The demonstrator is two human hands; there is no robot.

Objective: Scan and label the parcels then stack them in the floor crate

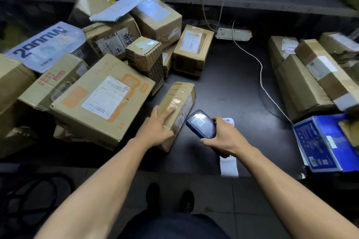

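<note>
**Desk:** What are the hands doing?

**Photographer:** The left hand [158, 129] lies with fingers straight and spread on the near end of a tape-wrapped parcel [179, 106] at the counter's [233, 87] front edge, pressing rather than gripping. At its three o'clock the right hand [223, 135] curls round a handheld scanner [202, 123], screen lit, beside the parcel's side label. A paper label strip [229, 167] hangs under that hand.

**Desk:** And beyond them?

**Photographer:** Heaped cartons from nine to twelve o'clock, led by an orange-printed box [103, 101]; more cartons at two o'clock, where a white cable [260, 75] crosses. No floor crate shows.

**Desk:** Risks?

**Photographer:** Likely glare off the glossy tape spoiling the scan, or the parcel, already at the edge, sliding off under that flat palm.
</note>
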